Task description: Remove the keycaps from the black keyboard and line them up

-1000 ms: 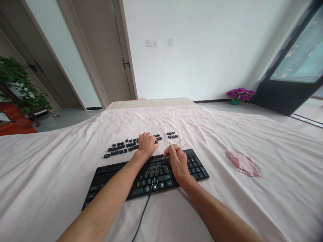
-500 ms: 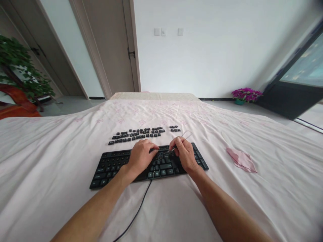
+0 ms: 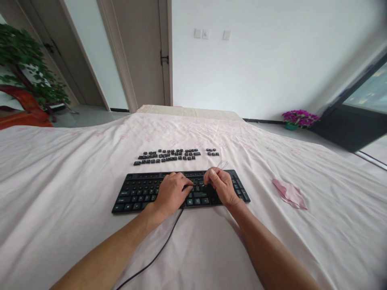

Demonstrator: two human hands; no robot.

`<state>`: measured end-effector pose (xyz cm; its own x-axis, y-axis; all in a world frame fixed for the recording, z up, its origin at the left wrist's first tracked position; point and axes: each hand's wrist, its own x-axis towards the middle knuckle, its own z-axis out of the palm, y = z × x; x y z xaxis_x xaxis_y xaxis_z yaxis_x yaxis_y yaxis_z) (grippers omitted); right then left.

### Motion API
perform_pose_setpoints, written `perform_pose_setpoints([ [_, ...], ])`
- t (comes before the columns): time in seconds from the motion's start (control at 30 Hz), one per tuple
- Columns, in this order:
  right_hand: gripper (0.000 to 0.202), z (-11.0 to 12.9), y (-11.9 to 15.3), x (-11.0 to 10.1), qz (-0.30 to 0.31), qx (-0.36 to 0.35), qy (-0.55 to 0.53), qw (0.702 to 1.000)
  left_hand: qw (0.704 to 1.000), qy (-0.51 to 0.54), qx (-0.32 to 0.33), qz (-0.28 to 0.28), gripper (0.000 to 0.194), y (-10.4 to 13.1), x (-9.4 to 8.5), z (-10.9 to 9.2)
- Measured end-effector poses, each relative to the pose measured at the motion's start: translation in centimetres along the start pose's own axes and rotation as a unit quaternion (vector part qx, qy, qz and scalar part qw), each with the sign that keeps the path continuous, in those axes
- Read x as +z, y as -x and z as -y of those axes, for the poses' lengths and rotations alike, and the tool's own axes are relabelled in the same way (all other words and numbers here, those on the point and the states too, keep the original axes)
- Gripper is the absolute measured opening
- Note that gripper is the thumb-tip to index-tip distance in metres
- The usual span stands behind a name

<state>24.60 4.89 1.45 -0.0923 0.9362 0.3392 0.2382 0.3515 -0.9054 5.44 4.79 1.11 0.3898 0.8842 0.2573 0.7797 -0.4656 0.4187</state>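
Observation:
A black keyboard (image 3: 139, 192) lies on the cloth, with some keycaps gone from its upper rows. My left hand (image 3: 173, 189) rests over its middle, thumb and forefinger closed together just above the keys; whatever they may hold is too small to see. On the right part of the keyboard, my right hand (image 3: 222, 186) grips a wire keycap puller (image 3: 223, 164). The puller's thin loops stick out above the knuckles, while its working end is hidden by the fingers. Loose black keycaps (image 3: 165, 160) lie in rows beyond the keyboard.
A pink cloth (image 3: 290, 194) lies to the right on the pale pink tablecloth (image 3: 193, 249). The keyboard's black cable (image 3: 165, 243) runs toward me. Two small groups of keycaps (image 3: 213, 154) sit at the right end of the rows.
The view has shifted slightly, and the keyboard now lies a little straighter. Both hands have come slightly nearer to me over the keys, the right still holding the keycap puller.

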Motion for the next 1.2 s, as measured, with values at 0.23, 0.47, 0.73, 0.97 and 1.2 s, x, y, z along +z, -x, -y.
perform_pose_setpoints([
  [0.23, 0.045, 0.2, 0.1, 0.1, 0.026, -0.021, 0.033, 0.999, 1.0, 0.008, -0.001, -0.006, 0.015, 0.1, 0.1, 0.2],
  [0.47, 0.048, -0.3, -0.4, 0.1, 0.022, 0.03, -0.007, 0.999, 1.0, 0.018, -0.007, -0.005, 0.016, -0.1, 0.3, -0.2],
  [0.73, 0.043, -0.2, -0.3, 0.0, 0.06, 0.01, -0.025, 0.998, 0.999, 0.037, 0.002, -0.012, 0.013, -1.6, 1.7, -1.4],
  [0.97, 0.041, -0.2, -0.2, 0.2, 0.066, -0.006, -0.021, 0.998, 1.0, -0.011, -0.001, -0.011, 0.016, -1.8, 1.4, -2.1],
  [1.2, 0.04, -0.3, -0.1, 0.3, 0.129, -0.039, 0.035, 0.99, 0.997, -0.071, -0.013, -0.005, 0.025, -1.5, 1.3, -2.4],
])
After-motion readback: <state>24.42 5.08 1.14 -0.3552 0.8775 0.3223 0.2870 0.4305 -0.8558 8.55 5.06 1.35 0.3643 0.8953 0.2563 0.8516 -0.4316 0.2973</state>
